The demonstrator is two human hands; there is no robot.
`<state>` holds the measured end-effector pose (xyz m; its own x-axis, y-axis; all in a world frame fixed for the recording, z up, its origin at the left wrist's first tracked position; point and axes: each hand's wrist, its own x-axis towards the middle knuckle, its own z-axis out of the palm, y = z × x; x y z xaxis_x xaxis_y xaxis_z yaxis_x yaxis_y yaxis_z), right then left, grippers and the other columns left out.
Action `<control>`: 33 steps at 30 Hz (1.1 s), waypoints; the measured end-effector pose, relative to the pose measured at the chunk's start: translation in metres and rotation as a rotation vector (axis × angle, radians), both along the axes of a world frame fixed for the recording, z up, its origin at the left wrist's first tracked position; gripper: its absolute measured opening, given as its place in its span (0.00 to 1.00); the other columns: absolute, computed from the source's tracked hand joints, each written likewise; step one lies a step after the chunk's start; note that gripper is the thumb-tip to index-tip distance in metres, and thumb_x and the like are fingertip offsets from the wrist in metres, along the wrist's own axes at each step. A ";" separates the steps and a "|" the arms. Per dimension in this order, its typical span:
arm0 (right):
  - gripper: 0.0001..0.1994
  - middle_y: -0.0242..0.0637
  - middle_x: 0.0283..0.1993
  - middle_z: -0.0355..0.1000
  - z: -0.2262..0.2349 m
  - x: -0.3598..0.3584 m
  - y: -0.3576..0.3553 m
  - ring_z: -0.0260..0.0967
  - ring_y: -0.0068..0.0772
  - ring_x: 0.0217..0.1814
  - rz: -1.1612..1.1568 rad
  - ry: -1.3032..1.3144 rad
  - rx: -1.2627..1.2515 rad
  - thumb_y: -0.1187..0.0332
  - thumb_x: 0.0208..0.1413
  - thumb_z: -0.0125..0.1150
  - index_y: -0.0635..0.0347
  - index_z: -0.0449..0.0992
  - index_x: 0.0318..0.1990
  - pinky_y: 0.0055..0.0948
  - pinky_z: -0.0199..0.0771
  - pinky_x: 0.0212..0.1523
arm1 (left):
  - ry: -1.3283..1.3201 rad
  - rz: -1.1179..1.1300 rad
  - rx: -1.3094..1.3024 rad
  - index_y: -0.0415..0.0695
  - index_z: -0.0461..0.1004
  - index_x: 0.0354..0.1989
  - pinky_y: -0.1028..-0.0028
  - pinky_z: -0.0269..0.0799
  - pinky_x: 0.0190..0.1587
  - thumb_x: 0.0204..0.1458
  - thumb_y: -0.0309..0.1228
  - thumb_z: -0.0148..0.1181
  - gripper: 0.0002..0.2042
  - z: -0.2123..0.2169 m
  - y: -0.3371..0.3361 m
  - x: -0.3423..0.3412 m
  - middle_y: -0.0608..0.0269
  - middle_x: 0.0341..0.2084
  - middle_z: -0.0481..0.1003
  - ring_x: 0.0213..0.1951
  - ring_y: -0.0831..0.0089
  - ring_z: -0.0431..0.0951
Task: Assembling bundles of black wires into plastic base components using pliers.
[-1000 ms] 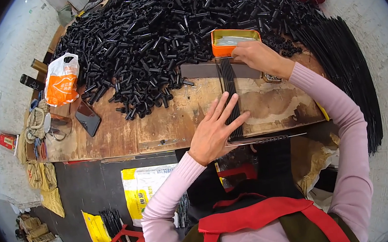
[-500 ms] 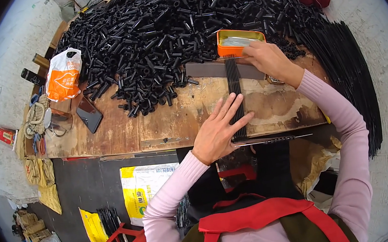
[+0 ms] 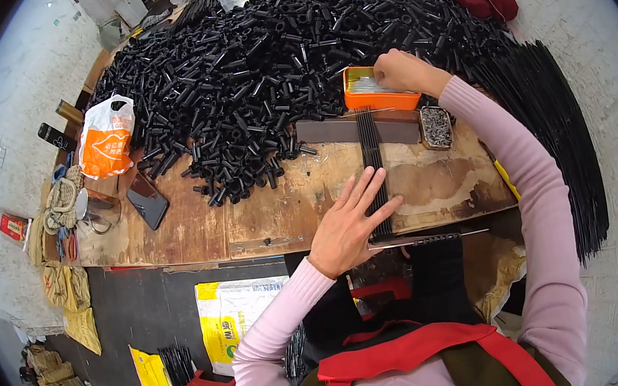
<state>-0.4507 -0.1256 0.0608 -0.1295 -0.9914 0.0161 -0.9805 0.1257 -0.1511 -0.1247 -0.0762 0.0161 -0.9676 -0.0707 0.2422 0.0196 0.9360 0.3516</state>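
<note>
My left hand [image 3: 350, 222] lies flat with fingers spread over a row of thin black rods [image 3: 369, 136] at the table's front edge. Across the near ends of the rods runs a thin metal wire [image 3: 473, 232] with a dark, beaded-looking stretch. Another fine wire [image 3: 385, 109] crosses close to their far ends. My right hand [image 3: 406, 74] is curled at the right side of an orange box [image 3: 386, 100], its fingertips dipping inside and hidden. Thin silvery wires [image 3: 365, 83] lie in that box. Whether the right fingers grip one cannot be seen.
A large heap of short black tubes [image 3: 236, 87] covers the table's back. A grey flat bar [image 3: 325, 132] lies under the rods. Nearby are a tin of small metal pieces [image 3: 437, 129], a phone [image 3: 148, 201], a plastic bag [image 3: 108, 140] and long black rods [image 3: 544, 113] at right.
My right hand has moved from the box's front right corner farther back and into it, uncovering the tin. My left hand stays on the rods. The whole view has shifted slightly.
</note>
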 end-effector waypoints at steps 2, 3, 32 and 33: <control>0.09 0.52 0.33 0.77 0.001 0.001 0.000 0.77 0.52 0.36 -0.007 -0.006 -0.031 0.73 0.46 0.58 0.65 0.81 0.34 0.41 0.77 0.42 | 0.049 -0.007 0.054 0.56 0.61 0.65 0.55 0.47 0.71 0.30 0.26 0.71 0.45 0.001 0.001 0.001 0.47 0.70 0.48 0.71 0.51 0.47; 0.09 0.52 0.32 0.77 0.002 0.001 0.002 0.76 0.53 0.37 -0.013 -0.014 -0.060 0.73 0.45 0.58 0.64 0.80 0.34 0.42 0.77 0.42 | 0.050 -0.010 0.052 0.56 0.61 0.65 0.55 0.47 0.71 0.30 0.26 0.71 0.45 0.002 0.002 0.002 0.47 0.70 0.48 0.71 0.51 0.47; 0.10 0.45 0.34 0.73 -0.022 0.047 0.078 0.72 0.47 0.41 0.299 -0.207 -0.316 0.77 0.53 0.57 0.66 0.79 0.42 0.38 0.72 0.45 | 0.075 -0.046 -0.123 0.55 0.66 0.64 0.57 0.51 0.70 0.29 0.19 0.60 0.42 -0.014 0.001 0.012 0.53 0.68 0.57 0.69 0.52 0.55; 0.10 0.44 0.35 0.73 -0.022 0.047 0.078 0.72 0.47 0.41 0.294 -0.203 -0.300 0.77 0.53 0.57 0.66 0.78 0.42 0.38 0.72 0.45 | 0.075 -0.046 -0.123 0.55 0.66 0.64 0.57 0.51 0.70 0.29 0.19 0.60 0.42 -0.014 0.001 0.012 0.53 0.68 0.57 0.69 0.52 0.55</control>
